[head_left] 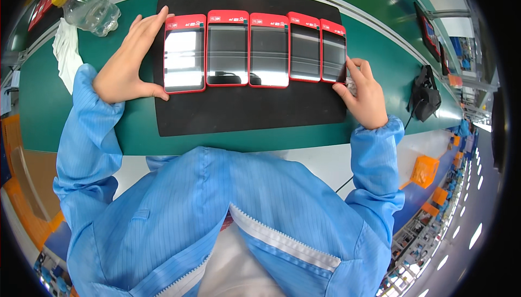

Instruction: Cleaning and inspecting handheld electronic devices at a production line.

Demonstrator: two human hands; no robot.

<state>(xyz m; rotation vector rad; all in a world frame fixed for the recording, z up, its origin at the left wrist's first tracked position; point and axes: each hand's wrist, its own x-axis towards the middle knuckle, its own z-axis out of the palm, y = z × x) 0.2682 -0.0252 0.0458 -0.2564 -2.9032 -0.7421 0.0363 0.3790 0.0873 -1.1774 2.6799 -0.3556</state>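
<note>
Several red-framed handheld devices with dark glossy screens stand side by side in a row on a black mat. At the row's left end, my left hand [130,61] is open, its fingers stretched out and pointing away. Its fingertips and thumb tip lie at the left corners of the leftmost device [184,61]. My right hand [366,92] is curled at the right end, thumb and fingertips against the edge of the rightmost device [334,53]. Something small, crumpled and whitish [351,85] shows between its thumb and fingers, mostly hidden by the hand.
The black mat [249,113] lies on a green tabletop [138,129]. At the far left are a clear bottle with a yellow cap [92,10] and a white cloth [66,53]. A black object with a cable [425,93] sits at the right. A pale rail runs behind the mat.
</note>
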